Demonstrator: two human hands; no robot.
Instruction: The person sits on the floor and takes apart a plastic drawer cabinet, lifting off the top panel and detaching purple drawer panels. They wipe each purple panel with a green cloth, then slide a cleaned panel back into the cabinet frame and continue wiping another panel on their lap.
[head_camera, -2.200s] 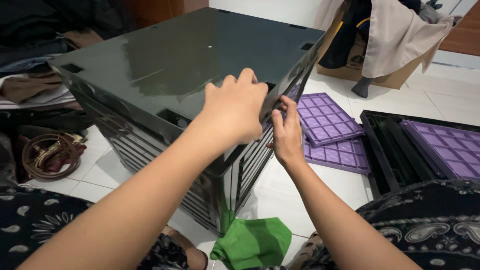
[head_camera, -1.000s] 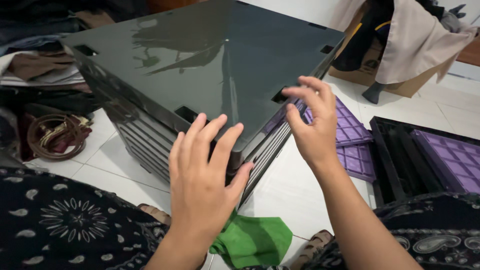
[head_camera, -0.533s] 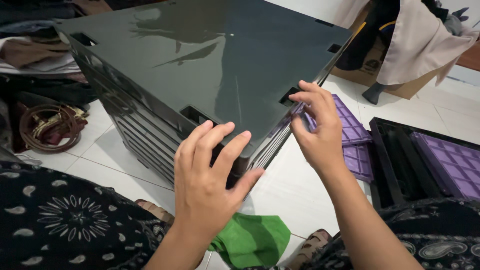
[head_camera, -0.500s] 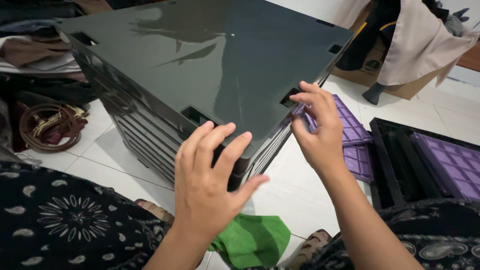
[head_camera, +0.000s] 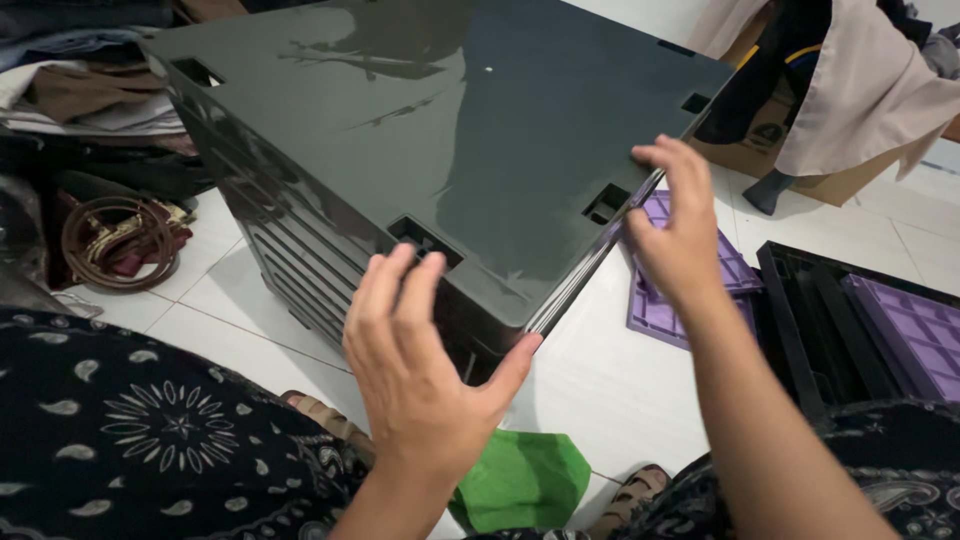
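A large glossy black plastic box with slatted sides stands on the white tiled floor before me. My left hand hovers spread just off its near corner, thumb close to the top panel's edge, holding nothing. My right hand is at the right edge of the top panel, fingers curled near a square slot. Whether it touches the panel is unclear.
Purple grid panels lie on the floor to the right, beside a black frame holding another purple panel. A green cloth lies by my knees. Clothes and a coiled belt pile at left; hanging garments at back right.
My left hand has lifted off the near corner and spread. My right hand has slid further along the right edge. The view has moved closer to the box.
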